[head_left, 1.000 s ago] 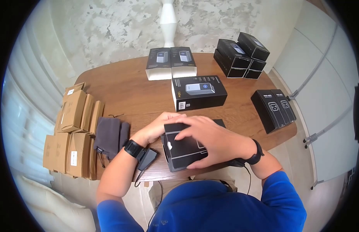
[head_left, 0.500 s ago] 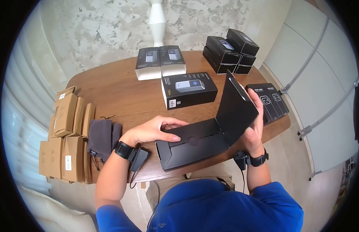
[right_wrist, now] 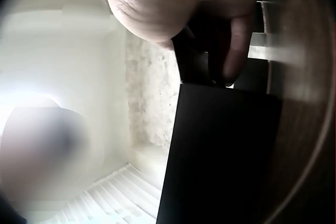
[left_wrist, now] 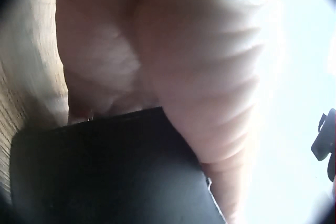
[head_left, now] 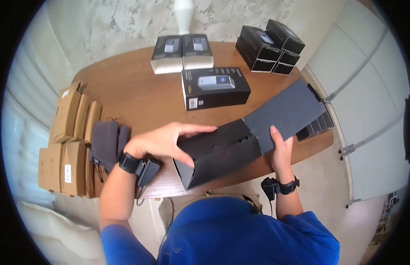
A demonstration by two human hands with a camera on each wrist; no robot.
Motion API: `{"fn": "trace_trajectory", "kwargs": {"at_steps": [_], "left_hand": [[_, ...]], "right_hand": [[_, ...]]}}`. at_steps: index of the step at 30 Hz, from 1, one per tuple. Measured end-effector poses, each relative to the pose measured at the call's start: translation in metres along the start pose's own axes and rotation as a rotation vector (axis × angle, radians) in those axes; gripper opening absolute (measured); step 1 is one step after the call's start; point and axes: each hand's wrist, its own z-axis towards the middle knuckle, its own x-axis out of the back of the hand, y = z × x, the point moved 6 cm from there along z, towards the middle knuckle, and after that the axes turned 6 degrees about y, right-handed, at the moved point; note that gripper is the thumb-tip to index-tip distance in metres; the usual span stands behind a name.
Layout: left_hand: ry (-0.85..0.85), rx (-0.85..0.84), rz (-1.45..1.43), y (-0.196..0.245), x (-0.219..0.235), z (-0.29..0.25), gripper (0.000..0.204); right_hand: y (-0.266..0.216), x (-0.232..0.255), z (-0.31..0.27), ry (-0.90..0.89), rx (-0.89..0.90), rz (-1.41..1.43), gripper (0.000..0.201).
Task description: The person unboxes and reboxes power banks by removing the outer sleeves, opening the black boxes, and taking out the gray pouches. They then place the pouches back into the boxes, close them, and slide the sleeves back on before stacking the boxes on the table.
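Note:
A black box [head_left: 220,154] is tilted at the table's near edge, its hinged lid [head_left: 282,108] folded far out to the right. Its left end sits in the grip of my left hand [head_left: 163,141], thumb over the near side and fingers along the far side. The left wrist view shows that dark end [left_wrist: 105,171] against the palm. My right hand [head_left: 282,152] pinches the lid, with the thumb on its upper face and the other fingers hidden beneath. In the right wrist view, fingers curl behind a dark panel [right_wrist: 220,150].
Ahead lies a black printed box [head_left: 216,88], with two more boxes [head_left: 182,52] behind it. Black boxes [head_left: 270,47] are stacked at the far right. Partly behind the lid stand other black boxes [head_left: 317,123]. Brown cartons [head_left: 68,132] and dark grey pouches [head_left: 105,141] lie at left.
From lying closed under both hands, the box has had its lid swung up and over to the right by my right hand. The box has also tilted, with my left hand staying at its left end.

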Motion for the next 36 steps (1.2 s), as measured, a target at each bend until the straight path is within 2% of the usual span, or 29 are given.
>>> {"fn": "trace_trajectory", "kwargs": {"at_steps": [1, 2, 3, 5, 6, 7, 9, 10, 14, 16, 17, 18, 19, 20, 21, 24, 27, 29, 30, 31, 33, 34, 35, 36], "left_hand": [[0.026, -0.028, 0.014, 0.001, 0.002, 0.0, 0.077], [0.089, 0.17, -0.24, -0.014, 0.006, -0.001, 0.062], [0.165, 0.12, -0.22, -0.021, 0.012, 0.002, 0.055], [0.105, 0.109, -0.187, -0.018, 0.013, -0.001, 0.058], [0.073, 0.103, -0.253, -0.018, 0.01, -0.002, 0.074], [0.08, 0.116, -0.266, -0.017, 0.008, -0.005, 0.074], [0.032, 0.008, -0.132, -0.004, 0.006, -0.007, 0.081], [-0.001, 0.075, -0.096, -0.005, 0.007, -0.007, 0.086], [0.037, 0.154, -0.027, -0.001, 0.009, -0.006, 0.084], [0.127, -0.036, -0.001, -0.003, 0.015, -0.006, 0.052], [0.127, -0.034, -0.006, -0.015, 0.019, -0.007, 0.052], [0.192, 0.058, -0.08, -0.035, 0.029, -0.008, 0.039], [0.256, 0.15, -0.154, -0.036, 0.034, -0.008, 0.029], [0.376, 0.121, -0.285, -0.023, 0.03, -0.005, 0.028], [0.375, 0.122, -0.286, -0.024, 0.027, -0.001, 0.028], [0.53, 0.063, -0.355, -0.032, 0.03, 0.004, 0.027], [0.43, 0.126, -0.388, -0.047, 0.027, 0.005, 0.027], [0.414, 0.124, -0.381, -0.048, 0.028, 0.006, 0.027], [0.401, 0.115, -0.38, -0.048, 0.027, 0.006, 0.026], [0.405, 0.113, -0.385, -0.049, 0.028, 0.006, 0.026], [0.415, 0.109, -0.376, -0.052, 0.028, 0.008, 0.026], [0.414, 0.103, -0.383, -0.052, 0.028, 0.009, 0.026], [0.411, 0.114, -0.39, -0.054, 0.028, 0.009, 0.025], [0.407, 0.128, -0.394, -0.054, 0.028, 0.009, 0.025]], "right_hand": [[0.011, 0.003, -0.001, 0.065, -0.093, 0.132, 0.033], [0.021, 0.005, -0.002, 0.134, -0.184, 0.263, 0.036], [0.023, 0.004, -0.002, 0.12, -0.205, 0.252, 0.036], [0.029, 0.003, -0.004, 0.106, -0.317, 0.365, 0.038], [0.034, 0.006, -0.001, 0.08, -0.32, 0.32, 0.039], [0.035, 0.004, -0.001, 0.073, -0.337, 0.315, 0.039], [0.029, 0.001, 0.001, 0.07, -0.303, 0.336, 0.04], [0.029, 0.001, 0.001, 0.07, -0.311, 0.334, 0.04], [0.03, 0.002, 0.002, 0.087, -0.303, 0.309, 0.04], [0.03, 0.002, 0.002, 0.1, -0.299, 0.308, 0.04], [0.028, 0.002, 0.003, 0.102, -0.284, 0.294, 0.041], [0.026, 0.002, 0.003, 0.104, -0.268, 0.281, 0.042], [0.022, 0.0, 0.002, 0.103, -0.27, 0.281, 0.042], [0.018, -0.005, 0.001, 0.06, -0.28, 0.259, 0.041], [0.015, -0.009, -0.001, 0.018, -0.29, 0.237, 0.04], [0.021, -0.012, 0.001, -0.077, -0.303, 0.237, 0.034], [0.016, -0.01, -0.003, -0.07, -0.368, 0.158, 0.037], [0.026, 0.017, -0.008, -0.343, -0.536, 0.127, 0.05], [0.021, 0.025, -0.01, -0.438, -0.546, 0.085, 0.058], [0.015, 0.031, -0.013, -0.442, -0.547, 0.079, 0.058], [-0.006, 0.031, -0.019, -0.626, -0.355, -0.02, 0.055], [-0.016, 0.029, -0.02, -0.615, -0.31, 0.028, 0.047], [-0.022, 0.023, -0.024, -0.612, -0.31, 0.021, 0.047], [-0.033, 0.017, -0.022, -0.535, -0.203, 0.021, 0.041]]}}
